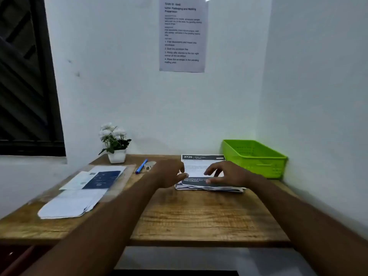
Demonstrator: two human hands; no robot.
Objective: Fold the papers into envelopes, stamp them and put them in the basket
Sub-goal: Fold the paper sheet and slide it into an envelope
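While both my arms reach out over the tabletop [199, 216], a stack of white envelopes [69, 205] lies far left near the front edge, with a clear sleeve [117, 182] overlapping its far end and a dark blue sheet [102, 179] showing through. Behind them a pot plant [116, 142] with white flowers stands at the wall. A blue pen [141, 166] and a small roll [149, 165] lie just right of it.

Now my left hand [169, 174] is at the left edge of the papers [201, 166], thumb touching that edge. Its fingers bend away behind the knuckles, so I cannot tell whether they pinch a sheet. The papers sit piled mid-right on the tabletop. My right hand [226, 174] rests on top, fingers [216, 167] spread wide, tips and thumb down on the top sheet, gripping nothing. Further right, in the corner, the green basket [256, 158] stands just beside the pile.
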